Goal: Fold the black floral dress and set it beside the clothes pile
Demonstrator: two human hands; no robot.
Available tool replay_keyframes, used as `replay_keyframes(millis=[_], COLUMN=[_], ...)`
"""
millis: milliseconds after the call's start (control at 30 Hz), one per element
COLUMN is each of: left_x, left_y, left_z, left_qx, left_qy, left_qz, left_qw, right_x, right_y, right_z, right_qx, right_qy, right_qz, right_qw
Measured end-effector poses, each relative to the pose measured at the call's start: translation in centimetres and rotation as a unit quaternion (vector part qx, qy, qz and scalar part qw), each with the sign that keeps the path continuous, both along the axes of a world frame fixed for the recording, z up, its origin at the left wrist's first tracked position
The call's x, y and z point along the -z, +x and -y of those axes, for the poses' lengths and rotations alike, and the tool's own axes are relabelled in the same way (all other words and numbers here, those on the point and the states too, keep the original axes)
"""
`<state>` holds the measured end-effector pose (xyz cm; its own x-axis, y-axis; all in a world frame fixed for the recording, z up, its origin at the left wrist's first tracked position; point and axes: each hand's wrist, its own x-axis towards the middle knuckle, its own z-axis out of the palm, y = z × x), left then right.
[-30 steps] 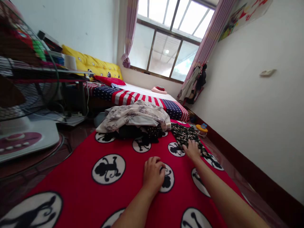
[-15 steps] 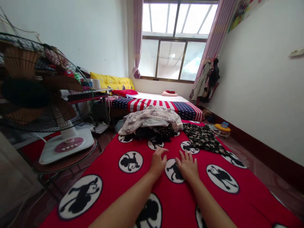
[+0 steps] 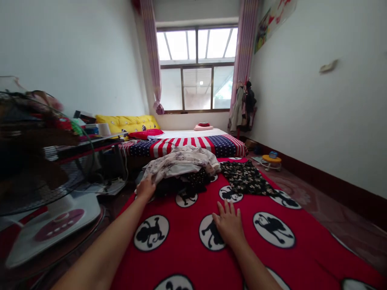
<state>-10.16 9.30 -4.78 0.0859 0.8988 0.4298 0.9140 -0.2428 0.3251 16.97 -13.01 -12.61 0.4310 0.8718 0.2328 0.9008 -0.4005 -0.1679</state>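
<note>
My left hand (image 3: 145,189) is at the left end of a clothes pile, its fingers closed on the edge of a pale floral cloth (image 3: 184,159). The fingertips are partly hidden against the fabric. Dark clothes, one with white dots (image 3: 193,182), lie under the pale cloth. My right hand (image 3: 229,221) rests palm down, fingers spread, on a red blanket (image 3: 187,225) printed with black monkeys in white circles. Beyond it, to the right, a black floral garment (image 3: 248,177) is spread out flat.
A fan (image 3: 54,225) stands on a round stool at the left, close to my left arm. Behind it is a cluttered table (image 3: 109,141). A bed with a flag-patterned cover (image 3: 187,146) lies beyond the pile. A small yellow stool (image 3: 271,159) stands at the right.
My left hand has moved left and forward from the middle of the blanket to the pale cloth. My right hand stays flat on the blanket. The view has turned rightward and tilted up.
</note>
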Motion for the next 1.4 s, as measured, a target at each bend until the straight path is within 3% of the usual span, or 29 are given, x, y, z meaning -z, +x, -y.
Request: replay_keyframes(millis=[133,233,333,433,500,600,700,767,833,933,1067,1200,1400], left_x=[-1.3,-3.1,-5.4,-6.3,-5.1,-1.2,2.2,2.8,2.4,2.3,5.4,8.0,8.2], left_y=[0.0,1.0,3.0,5.0,5.9,6.8,7.3,7.3,7.1,6.1,4.4,3.3,3.2], left_z=[-0.2,1.4,5.8,12.9,18.1,24.7,27.7,27.6,26.0,22.0,16.9,15.4,15.2], left_qx=[0.005,0.027,0.145,0.271,0.375,0.502,0.607,0.606,0.555,0.425,0.293,0.284,0.291], left_qy=[0.0,0.103,0.177,0.127,0.049,-0.066,-0.076,-0.058,-0.031,0.025,0.002,-0.021,-0.025], left_qz=[0.001,0.046,0.121,0.171,0.174,0.114,-0.029,-0.03,0.036,0.126,0.121,0.105,0.134], left_qw=[1.0,0.993,0.966,0.939,0.909,0.855,0.791,0.793,0.831,0.896,0.948,0.953,0.947], right_x=[-0.4,-0.5,-0.6,-0.6,-0.6,-0.6,-0.4,-0.2,0.0,0.1,0.1,0.2,0.4], right_y=[-0.1,-0.2,-0.2,0.2,0.7,1.5,1.9,2.1,2.3,2.3,2.4,2.4,2.6], right_z=[0.3,0.4,0.5,0.6,0.8,1.1,1.3,1.2,1.0,0.9,1.0,1.0,0.9], right_qx=[-0.008,-0.01,-0.01,0.006,0.018,0.033,0.027,0.011,0.001,0.0,0.002,0.002,-0.01], right_qy=[0.019,0.032,0.048,0.11,0.195,0.294,0.324,0.343,0.355,0.352,0.341,0.342,0.347], right_qz=[-0.035,-0.049,-0.067,-0.121,-0.199,-0.294,-0.316,-0.334,-0.349,-0.354,-0.349,-0.335,-0.315], right_qw=[0.999,0.998,0.997,0.986,0.96,0.909,0.891,0.878,0.867,0.866,0.873,0.878,0.883])
